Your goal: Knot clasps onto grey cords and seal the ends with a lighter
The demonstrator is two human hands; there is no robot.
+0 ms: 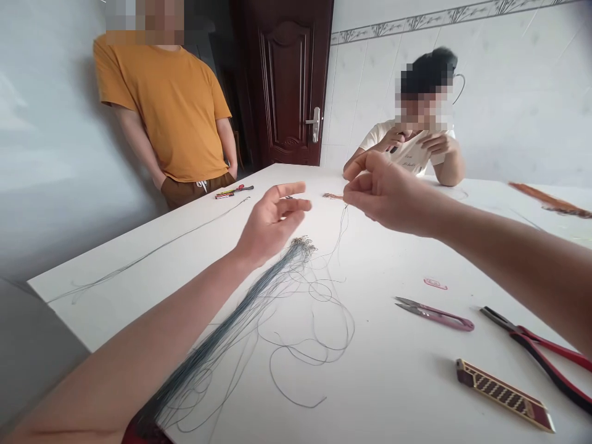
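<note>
My right hand [382, 190] is held over the far middle of the white table, thumb and fingers pinched on a thin line [341, 231] that hangs down towards the tabletop. My left hand [276, 219] is to its left, fingers stretched out and apart, with nothing visible in it. Just below that hand lies a bundle of dark blue-green lines [240, 311], with a cluster of small curled metal ends [303, 246], which look like fish hooks, at its far end. Loose strands curl out to the right of the bundle. A small orange-brown bunch [332, 196] shows beside my right fingertips.
Thread snips [437, 313], red-and-black pliers [531, 345] and a patterned box-like object [504, 394] lie at right. Long strands [152, 251] run along the left edge. An orange bundle [550, 198] is far right. One person [161, 111] stands; another [411, 145] sits opposite.
</note>
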